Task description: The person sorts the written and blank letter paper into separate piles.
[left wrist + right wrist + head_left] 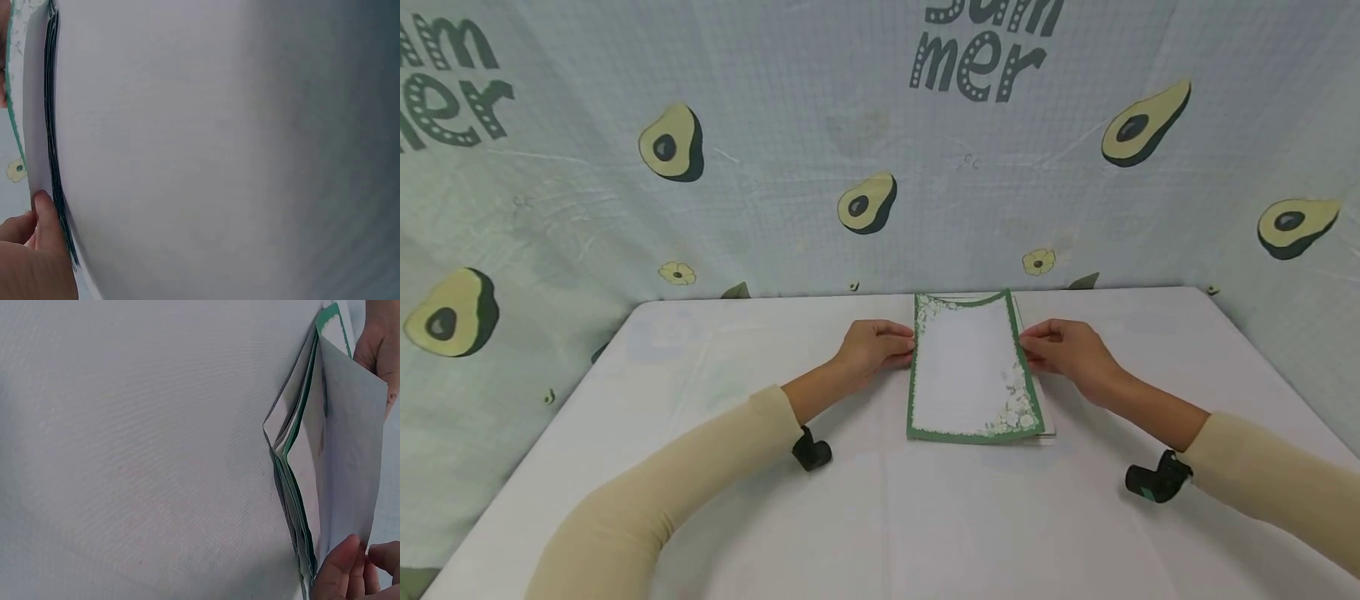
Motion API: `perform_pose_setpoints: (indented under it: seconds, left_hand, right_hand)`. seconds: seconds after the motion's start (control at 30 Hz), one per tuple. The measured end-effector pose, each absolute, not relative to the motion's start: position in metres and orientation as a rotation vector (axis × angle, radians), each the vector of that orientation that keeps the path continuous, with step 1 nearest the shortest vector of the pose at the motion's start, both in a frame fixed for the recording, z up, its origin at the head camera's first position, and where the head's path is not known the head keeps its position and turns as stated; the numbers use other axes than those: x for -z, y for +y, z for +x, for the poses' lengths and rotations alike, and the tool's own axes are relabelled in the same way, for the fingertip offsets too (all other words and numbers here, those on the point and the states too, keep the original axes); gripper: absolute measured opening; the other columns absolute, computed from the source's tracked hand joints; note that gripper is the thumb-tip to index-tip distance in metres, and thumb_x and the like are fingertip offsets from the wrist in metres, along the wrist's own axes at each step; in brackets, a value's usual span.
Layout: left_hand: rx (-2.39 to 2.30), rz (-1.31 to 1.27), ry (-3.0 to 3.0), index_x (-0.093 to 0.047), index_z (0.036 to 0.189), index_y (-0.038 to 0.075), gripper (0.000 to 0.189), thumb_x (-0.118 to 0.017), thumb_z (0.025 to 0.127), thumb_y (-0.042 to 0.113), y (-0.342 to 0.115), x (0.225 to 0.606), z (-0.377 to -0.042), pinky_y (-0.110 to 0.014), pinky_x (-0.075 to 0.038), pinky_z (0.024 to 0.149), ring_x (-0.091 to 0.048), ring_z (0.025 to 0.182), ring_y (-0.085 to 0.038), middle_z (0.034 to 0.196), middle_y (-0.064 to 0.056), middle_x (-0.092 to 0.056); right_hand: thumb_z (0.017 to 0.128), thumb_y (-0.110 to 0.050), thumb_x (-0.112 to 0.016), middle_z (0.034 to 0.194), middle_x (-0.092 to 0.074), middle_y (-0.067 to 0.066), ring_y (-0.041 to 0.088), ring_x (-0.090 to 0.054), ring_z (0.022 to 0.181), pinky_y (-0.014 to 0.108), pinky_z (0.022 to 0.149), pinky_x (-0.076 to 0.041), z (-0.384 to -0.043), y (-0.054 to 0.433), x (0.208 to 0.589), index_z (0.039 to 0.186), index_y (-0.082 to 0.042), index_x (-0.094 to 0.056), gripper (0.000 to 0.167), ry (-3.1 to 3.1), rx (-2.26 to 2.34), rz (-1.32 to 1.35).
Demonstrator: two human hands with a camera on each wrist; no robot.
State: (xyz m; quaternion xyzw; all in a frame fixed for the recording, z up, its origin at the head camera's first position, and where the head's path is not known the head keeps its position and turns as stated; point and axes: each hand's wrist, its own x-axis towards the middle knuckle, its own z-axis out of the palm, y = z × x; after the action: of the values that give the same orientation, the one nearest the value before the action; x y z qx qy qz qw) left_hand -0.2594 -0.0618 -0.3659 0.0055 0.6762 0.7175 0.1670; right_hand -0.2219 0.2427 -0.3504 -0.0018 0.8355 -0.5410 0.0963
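A paper sheet with a green floral border (962, 367) lies face up over a stack of similar sheets (300, 469). My left hand (875, 350) pinches its left edge; in the left wrist view the thumb and fingers of that hand (37, 250) hold the lifted sheet's margin. On the opposite edge, my right hand (1067, 354) grips the same sheet between thumb and fingers. The right wrist view shows the sheet's plain back (353, 444) raised and tilted off the stack, whose edges fan slightly apart. White edges of lower sheets show at the front right corner.
The stack rests toward the far edge of a white-covered table (850, 525). Behind it hangs a pale curtain (775, 108) printed with avocados and lettering. A small black camera (812, 450) sits at the left wrist, another black camera (1157, 477) at the right.
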Motion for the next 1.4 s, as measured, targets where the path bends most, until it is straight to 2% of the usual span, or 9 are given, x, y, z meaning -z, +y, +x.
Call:
perform_pose_setpoints:
  seconds: [0.17, 0.33, 0.6, 0.87, 1.1, 1.4]
  left_hand:
    - [-2.008, -0.023, 1.976, -0.066, 0.120, -0.013, 0.026, -0.065, 0.094, -0.010, -0.060, 0.365, -0.260, -0.031, -0.063, 0.082, -0.071, 0.078, -0.014, 0.102, -0.016, -0.071]
    - [-1.968, -0.059, 2.045, -0.069, 0.116, -0.008, 0.023, -0.070, 0.092, -0.007, -0.058, 0.367, -0.259, -0.028, -0.064, 0.076, -0.071, 0.073, -0.013, 0.098, -0.016, -0.073]
    - [-2.001, -0.072, 2.190, -0.074, 0.113, -0.005, 0.023, -0.073, 0.090, -0.005, -0.062, 0.366, -0.256, -0.031, -0.064, 0.079, -0.076, 0.087, -0.020, 0.104, -0.019, -0.075]
    - [-2.198, -0.041, 2.139, -0.075, 0.114, -0.002, 0.025, -0.076, 0.088, -0.004, -0.064, 0.363, -0.249, -0.030, -0.063, 0.081, -0.075, 0.091, -0.016, 0.104, -0.017, -0.076]
    - [-2.358, 0.019, 2.105, -0.074, 0.113, -0.007, 0.024, -0.075, 0.088, -0.006, -0.065, 0.365, -0.246, -0.030, -0.063, 0.083, -0.076, 0.089, -0.017, 0.106, -0.020, -0.074]
    - [-2.391, 0.005, 2.076, -0.075, 0.110, -0.007, 0.021, -0.075, 0.089, -0.004, -0.080, 0.364, -0.246, -0.030, -0.063, 0.084, -0.075, 0.089, -0.014, 0.109, -0.018, -0.074]
  right_hand:
    - [0.101, -0.020, -0.066, 0.115, -0.068, 0.017, 0.007, -0.070, 0.087, 0.025, 0.084, -0.062, -0.221, 0.241, 0.350, 0.125, 0.009, -0.058, 0.038, 2.497, 1.603, -0.037]
    - [0.098, -0.020, -0.071, 0.106, -0.074, 0.013, 0.009, -0.072, 0.083, 0.023, 0.078, -0.062, -0.221, 0.241, 0.351, 0.119, 0.006, -0.065, 0.034, 2.603, 1.521, -0.045]
    - [0.097, -0.024, -0.073, 0.106, -0.076, 0.013, 0.008, -0.074, 0.083, 0.021, 0.079, -0.061, -0.216, 0.237, 0.354, 0.116, 0.003, -0.070, 0.034, 2.703, 1.547, -0.016]
    - [0.098, -0.026, -0.072, 0.112, -0.073, 0.019, 0.003, -0.073, 0.084, 0.024, 0.084, -0.061, -0.214, 0.231, 0.355, 0.123, 0.003, -0.068, 0.039, 2.709, 1.773, -0.046]
    - [0.096, -0.024, -0.074, 0.111, -0.073, 0.013, 0.002, -0.073, 0.087, 0.020, 0.082, -0.060, -0.215, 0.223, 0.351, 0.119, 0.004, -0.070, 0.036, 2.679, 1.905, -0.048]
    - [0.095, -0.020, -0.075, 0.104, -0.074, -0.001, 0.004, -0.073, 0.087, 0.020, 0.084, -0.059, -0.216, 0.209, 0.355, 0.117, 0.005, -0.071, 0.033, 2.634, 2.029, -0.096]
